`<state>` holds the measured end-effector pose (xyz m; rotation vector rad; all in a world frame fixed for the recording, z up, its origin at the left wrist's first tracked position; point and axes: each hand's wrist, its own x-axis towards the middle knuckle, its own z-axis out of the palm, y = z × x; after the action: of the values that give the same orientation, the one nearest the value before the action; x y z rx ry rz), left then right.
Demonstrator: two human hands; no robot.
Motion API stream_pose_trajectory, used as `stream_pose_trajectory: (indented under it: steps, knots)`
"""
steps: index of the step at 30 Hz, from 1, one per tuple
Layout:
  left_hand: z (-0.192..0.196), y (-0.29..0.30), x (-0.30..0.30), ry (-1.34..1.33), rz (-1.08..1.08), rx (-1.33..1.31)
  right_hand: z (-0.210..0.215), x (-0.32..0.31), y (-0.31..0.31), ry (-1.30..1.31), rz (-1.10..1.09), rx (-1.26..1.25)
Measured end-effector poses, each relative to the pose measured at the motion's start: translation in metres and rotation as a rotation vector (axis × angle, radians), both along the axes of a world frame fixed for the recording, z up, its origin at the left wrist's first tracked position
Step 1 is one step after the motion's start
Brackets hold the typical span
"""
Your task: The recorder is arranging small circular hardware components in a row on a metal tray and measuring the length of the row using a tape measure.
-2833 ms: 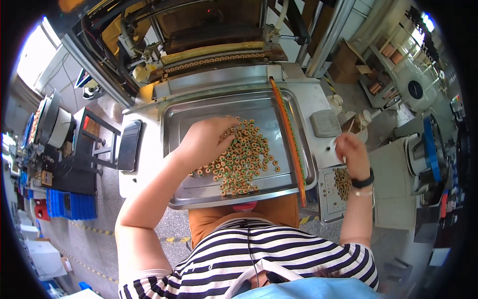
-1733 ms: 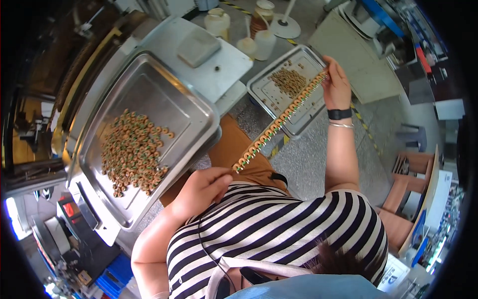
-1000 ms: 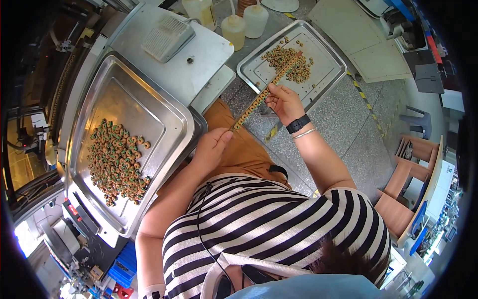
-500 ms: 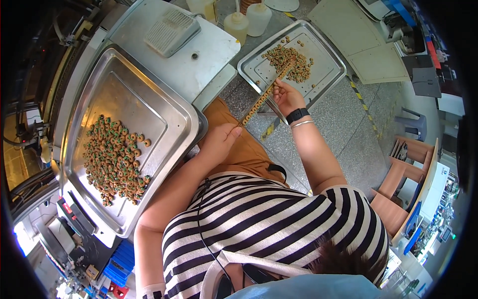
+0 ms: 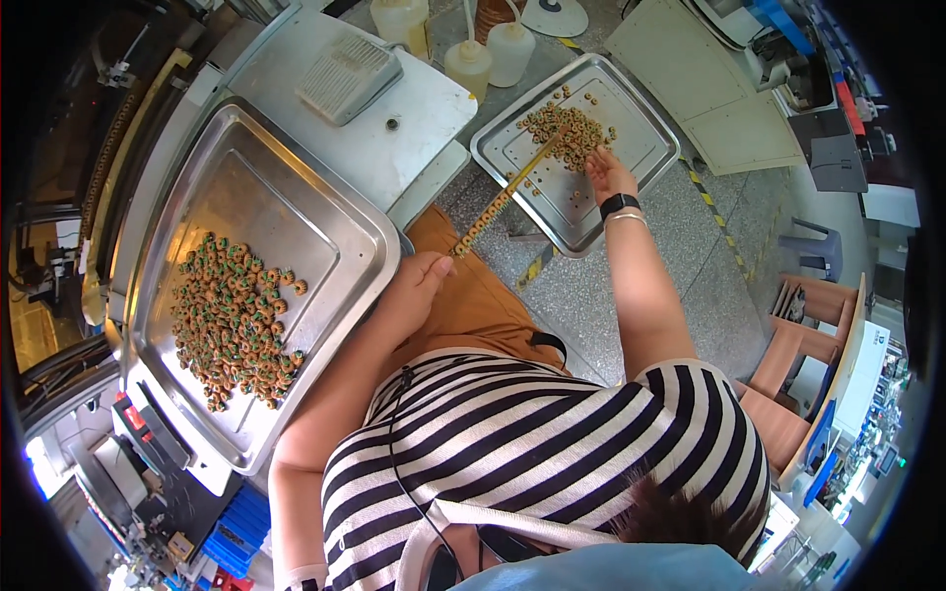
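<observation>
My left hand (image 5: pixel 422 281) is closed on the near end of a long narrow rail (image 5: pixel 498 205). Small brown ring-shaped parts line the rail's near half; its upper end is over the right tray. My right hand (image 5: pixel 611 180) is at the right edge of a loose heap of brown ring-shaped parts (image 5: pixel 570 136), fingers stretched toward them and touching or nearly so. That heap lies in a metal tray (image 5: pixel 645 163). To my left, a larger metal tray (image 5: pixel 325 212) holds a pile of brown ring-shaped parts with green on them (image 5: pixel 236 325).
A vented grey box (image 5: pixel 352 79) sits on the white machine top (image 5: pixel 419 118) ahead. Beyond it stand plastic squeeze bottles (image 5: pixel 510 51). Speckled floor (image 5: pixel 670 286) with yellow-black tape, a grey stool (image 5: pixel 813 251) and wooden shelving (image 5: pixel 778 355) are to the right.
My right hand has let go of the rail and moved right to the heap's edge. The rail's near end, in my left hand, has shifted slightly left.
</observation>
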<state>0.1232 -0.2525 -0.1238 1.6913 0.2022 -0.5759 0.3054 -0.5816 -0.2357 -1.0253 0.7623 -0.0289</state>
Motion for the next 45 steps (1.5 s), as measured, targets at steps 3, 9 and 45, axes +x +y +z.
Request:
stream_pose_trajectory:
  steps: [3,9,45]
  knots:
    - [-0.009,-0.008,0.008,-0.059,0.081,-0.054,0.009,-0.027,0.023,-0.077,0.184,0.167]
    - [-0.007,-0.024,0.020,-0.201,0.101,0.146,0.088,-0.115,0.134,0.004,0.792,0.423]
    - [0.022,-0.015,-0.002,-0.296,-0.189,0.166,-0.018,0.030,-0.003,0.139,0.077,0.232]
